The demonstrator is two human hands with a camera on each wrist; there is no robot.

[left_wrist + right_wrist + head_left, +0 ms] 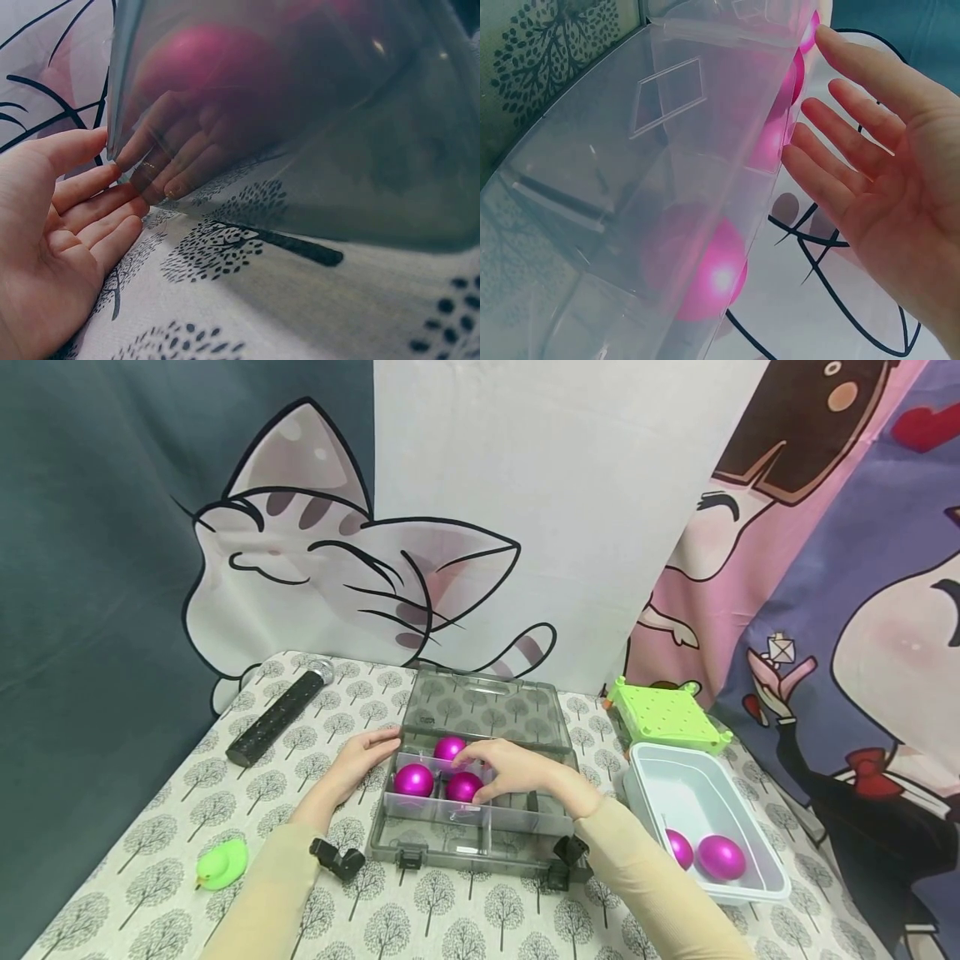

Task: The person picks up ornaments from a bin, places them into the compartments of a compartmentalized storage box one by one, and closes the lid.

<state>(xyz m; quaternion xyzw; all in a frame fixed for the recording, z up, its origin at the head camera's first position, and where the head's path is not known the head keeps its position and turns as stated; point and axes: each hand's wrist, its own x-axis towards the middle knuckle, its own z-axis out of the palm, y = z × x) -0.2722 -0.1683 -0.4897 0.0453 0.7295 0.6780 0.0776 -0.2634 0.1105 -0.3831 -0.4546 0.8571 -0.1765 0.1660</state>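
Pale cloth printed with dark trees is spread over the table [427,935], and the room behind is screened by hangings: blue-grey at the left, white [562,468] with a cartoon cat [277,543] across the middle, pink and purple figures at the right. Smoky clear plastic forms the case [480,860], laid mid-table with its long axis from left to right; its lid [487,710] is folded back toward the far edge, its latches turned to the near edge. Three magenta balls [413,781] are held in its left compartments. The left wall is touched by the left hand [360,766], fingers extended, thumb apart. Over the balls the right hand [510,768] is poised, fingers spread and slightly bent; whether a ball is touched cannot be told. Near the far-left corner a microphone [277,714] is laid, head toward the far edge; a green duck [222,864] is set by the left edge. Along the right edge, two more balls [722,857] are held in a white bin [690,785], below a green rack [667,714].
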